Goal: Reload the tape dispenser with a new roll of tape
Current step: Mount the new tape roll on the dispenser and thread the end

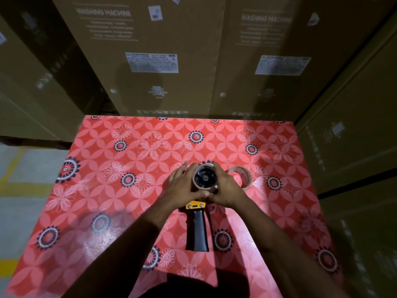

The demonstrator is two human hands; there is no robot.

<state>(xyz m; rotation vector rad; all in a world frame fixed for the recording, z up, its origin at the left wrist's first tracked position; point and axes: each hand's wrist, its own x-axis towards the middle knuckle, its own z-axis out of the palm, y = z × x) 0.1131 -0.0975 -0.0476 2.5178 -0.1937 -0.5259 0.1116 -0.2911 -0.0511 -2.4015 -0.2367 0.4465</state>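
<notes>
Left hand [182,186] spread, cupping the brown cardboard-cored tape roll [205,178] at centre frame on the black-handled, yellow-bodied tape dispenser [197,229]; right hand [226,188] curled around its other side. Light, rigid, likely slick: grip the rim. Spare clear tape roll [241,176] right. Glossy red floral bench [107,211], cardboard cartons [150,50] behind.

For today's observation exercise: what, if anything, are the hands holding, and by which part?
Both the left hand and right hand clasp the tape dispenser around its round spool end, not its black handle.
</notes>
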